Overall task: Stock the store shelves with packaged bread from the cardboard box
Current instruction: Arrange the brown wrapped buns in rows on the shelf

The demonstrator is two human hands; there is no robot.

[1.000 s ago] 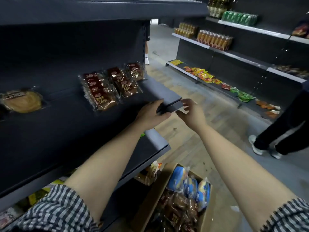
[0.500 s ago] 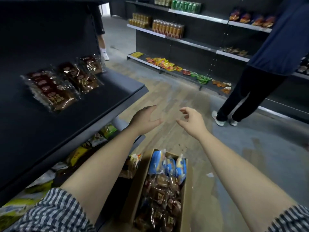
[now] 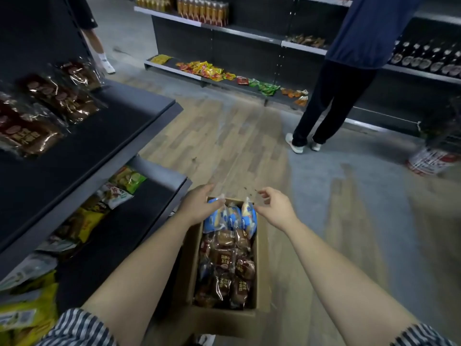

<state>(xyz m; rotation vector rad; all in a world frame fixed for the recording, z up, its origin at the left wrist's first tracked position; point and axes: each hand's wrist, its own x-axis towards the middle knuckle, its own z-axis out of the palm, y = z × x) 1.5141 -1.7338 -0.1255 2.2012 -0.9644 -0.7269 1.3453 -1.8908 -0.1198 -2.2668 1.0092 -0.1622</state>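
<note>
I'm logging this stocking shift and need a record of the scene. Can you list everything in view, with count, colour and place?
cardboard box: one, brown, open on the floor between the forearms
blue-white bread packs: about three, at the box's far end
brown bread packs: many, filling the rest of the box
shelved bread packs: three or so, brown, on the dark left shelf
snack bags: several, green and yellow, on the lower left shelf
far shelves: bottles above, mixed packets below
bystander: one, blue top, dark trousers, at the far shelves
second bystander's leg: upper left
left hand: open, over the box's left edge
right hand: fingers curled, holding nothing, over the right edge
</note>
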